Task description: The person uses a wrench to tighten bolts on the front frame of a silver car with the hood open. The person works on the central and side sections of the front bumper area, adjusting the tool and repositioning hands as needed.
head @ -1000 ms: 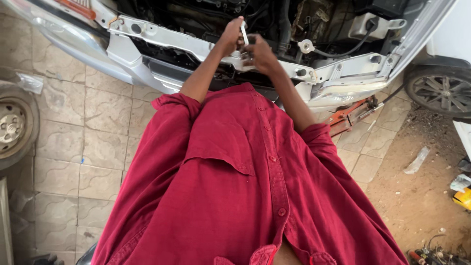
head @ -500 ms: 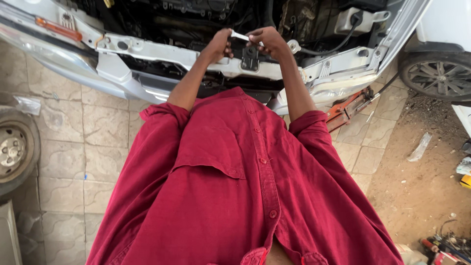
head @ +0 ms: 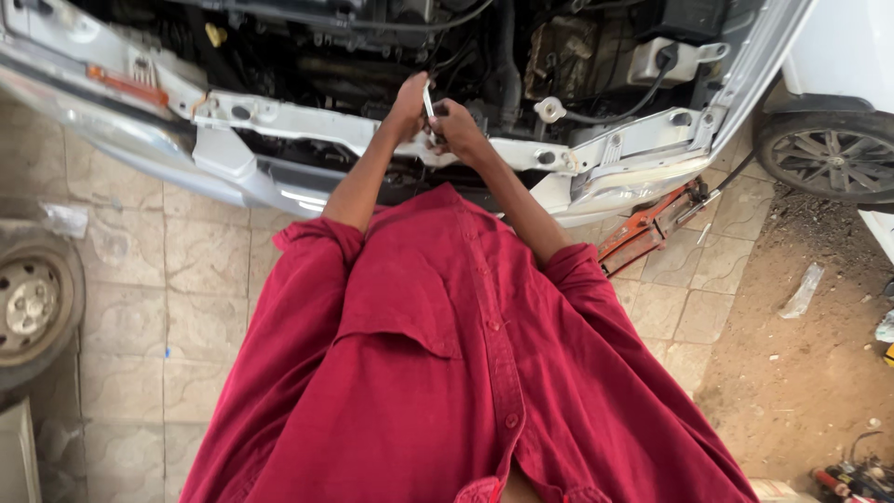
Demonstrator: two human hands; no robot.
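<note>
Standing upright, wrench [head: 427, 101] between left hand [head: 408, 102] and right hand [head: 456, 130].

The wrench [head: 428, 101] is a slim metal tool of silver colour, long and narrow. It stands almost upright, a little tilted, above the white front crossmember [head: 307, 126] of the car, at the edge of the open engine bay. Only its upper part shows; the lower part is hidden between the left hand [head: 408, 104] and the right hand [head: 458, 130], which both close around it. The two hands touch each other, with the left one a little higher. The kind of wrench head cannot be told.
</note>
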